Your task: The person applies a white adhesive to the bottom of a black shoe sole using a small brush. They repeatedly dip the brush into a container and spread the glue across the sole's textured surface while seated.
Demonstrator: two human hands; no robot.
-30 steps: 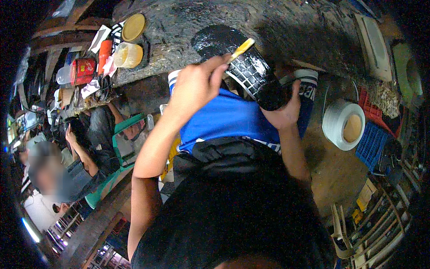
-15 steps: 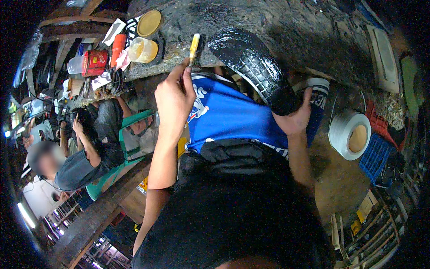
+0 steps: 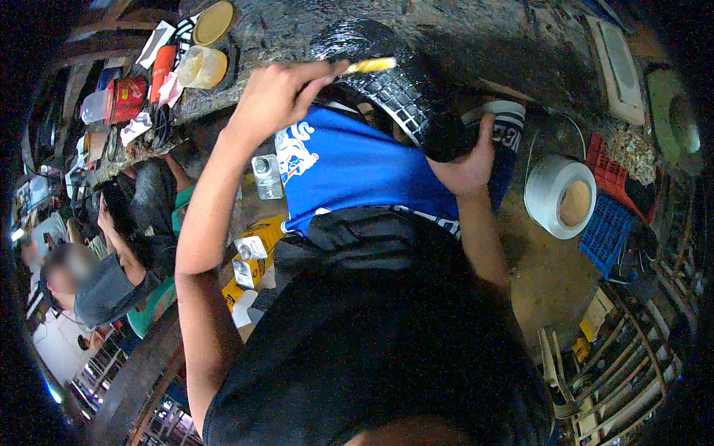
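My left hand (image 3: 279,97) pinches a small brush (image 3: 372,65) with yellowish bristles. Its bristle end lies over the upper part of a black, curved, shoe-like piece (image 3: 401,100); whether it touches the surface I cannot tell. This piece has a raised grid pattern and a glossy, wet-looking far end. Around its near end closes my right hand (image 3: 468,163), thumb pointing up. The far end rests on or just above the dark workbench (image 3: 476,52). Blue printed cloth (image 3: 364,163) covers my lap beneath.
On the bench at far left stand an open tub (image 3: 202,68) of yellowish stuff, a round lid (image 3: 213,24), an orange bottle (image 3: 162,73) and a red can (image 3: 126,100). A white reel (image 3: 541,195) and blue crate (image 3: 606,234) sit right. Another person (image 3: 111,286) sits left.
My left hand has swung the brush from upright beside the black piece to sideways over it. The right hand keeps hold of the piece. The whole view has shifted slightly.
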